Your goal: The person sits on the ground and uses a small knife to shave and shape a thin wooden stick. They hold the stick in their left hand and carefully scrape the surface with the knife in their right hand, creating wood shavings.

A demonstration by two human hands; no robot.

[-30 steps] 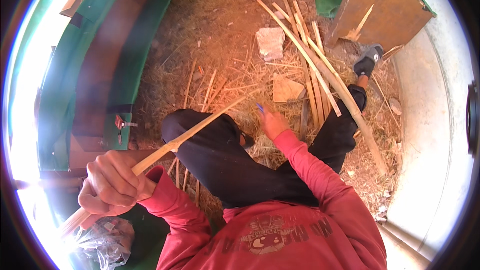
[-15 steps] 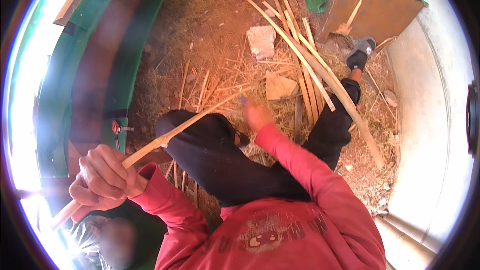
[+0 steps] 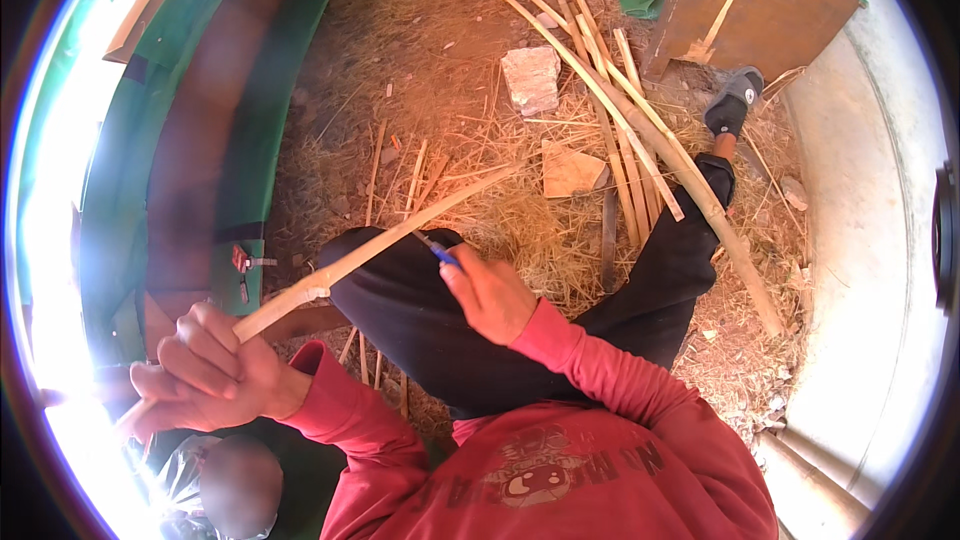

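Observation:
My left hand [image 3: 215, 370] is closed round the near end of a long pale bamboo strip [image 3: 370, 248]. The strip slants up and to the right across my bent left leg, with a knot partway along it. In my right hand [image 3: 495, 295] is a small knife [image 3: 443, 254] with a blue handle. Its short, thin blade points up and left, close to the underside of the strip; whether the two touch, I cannot tell.
Several split strips [image 3: 610, 110] and a thick pole [image 3: 735, 250] lie at the right, over my outstretched leg. Shavings cover the ground round two flat stones [image 3: 530, 80]. A brown board [image 3: 755, 15] leans at the back right. A person's blurred head [image 3: 240, 485] is at the lower left.
My right hand with the knife has come back toward me, from near the strip's far end to its middle. My left hand still grips the strip, nearly in place.

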